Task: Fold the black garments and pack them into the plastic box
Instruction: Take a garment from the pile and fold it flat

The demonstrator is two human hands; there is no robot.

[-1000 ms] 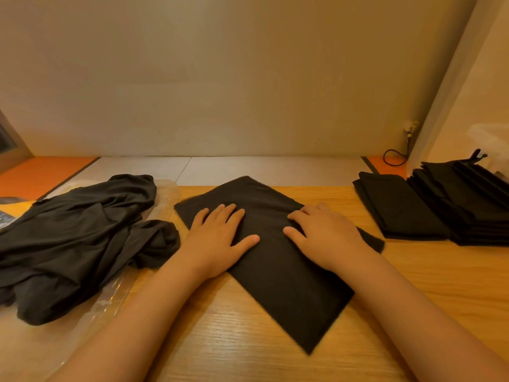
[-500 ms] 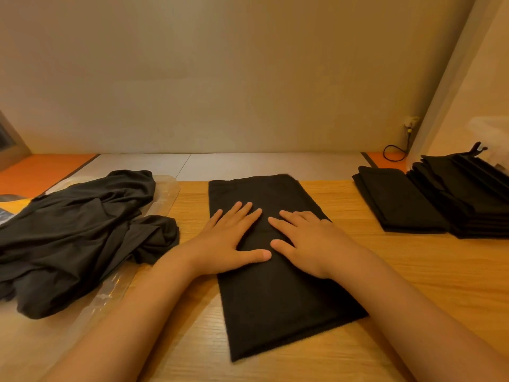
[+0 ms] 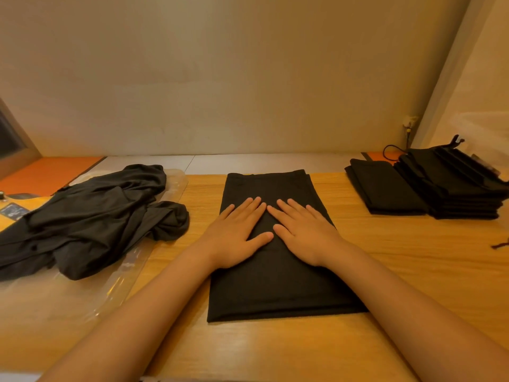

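Observation:
A black garment (image 3: 271, 288) folded into a long rectangle lies square to me in the middle of the wooden table (image 3: 413, 271). My left hand (image 3: 238, 232) and my right hand (image 3: 304, 232) rest flat on it side by side, fingers spread, holding nothing. A heap of unfolded black garments (image 3: 91, 216) lies on the left over a clear plastic piece (image 3: 124, 277). On the right sit a folded black garment (image 3: 382, 188) and a stack of several folded ones (image 3: 454, 186).
A wall runs close behind the table. A black cable (image 3: 392, 150) hangs from a socket at the back right corner. A dark cord end (image 3: 500, 244) lies at the right edge. Orange surface (image 3: 46, 172) shows at the back left.
The folded garment was turned from a diagonal lie to straight in front of me, with both hands flat on it and now closer together.

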